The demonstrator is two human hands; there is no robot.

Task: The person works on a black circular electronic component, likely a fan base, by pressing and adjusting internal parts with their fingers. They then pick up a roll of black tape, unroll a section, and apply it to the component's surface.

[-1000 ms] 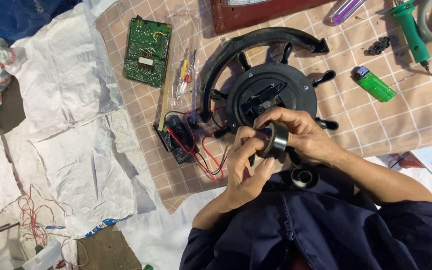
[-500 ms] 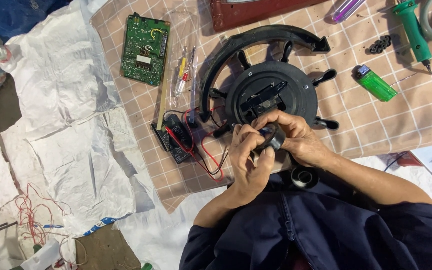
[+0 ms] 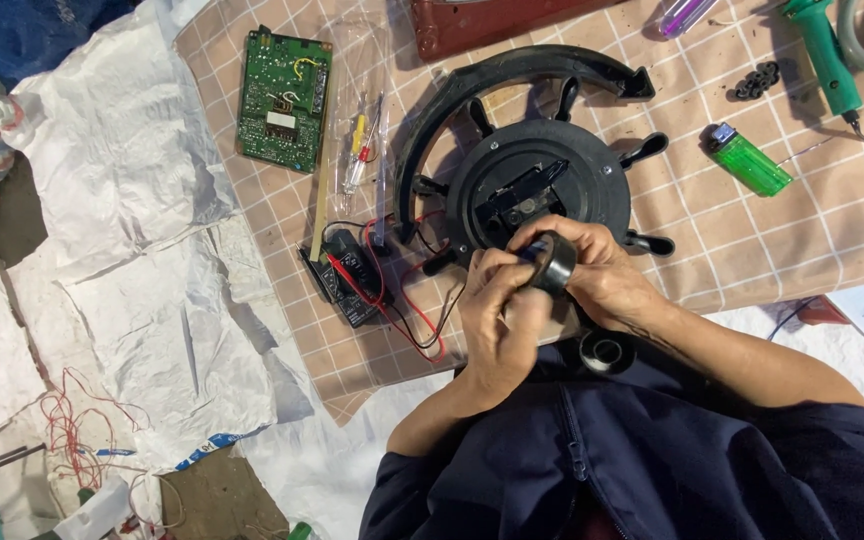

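Left hand (image 3: 497,325): grip clamped on the near side of a roll of black tape (image 3: 555,265), fingers curled around it.
Right hand (image 3: 600,275): grip also closed on the same roll, fingers wrapped over its far side; the two hands meet at the roll.
Roll of black tape: held just above the checked cloth (image 3: 802,235), at the cloth's near edge, in front of the round black housing (image 3: 542,180).
Round black housing: lies flat in the middle of the cloth, with a curved black arc piece (image 3: 512,80) around its left and far sides.
Second tape roll (image 3: 607,352): lies on the near edge of the cloth, just under the right wrist.
Black meter with red wires (image 3: 352,275): left of the hands, on the cloth.
Green circuit board (image 3: 282,100): far left corner of the cloth.
Green lighter (image 3: 747,158): right of the housing, well apart from the hands.
White paper (image 3: 132,250): spread out left of the cloth.
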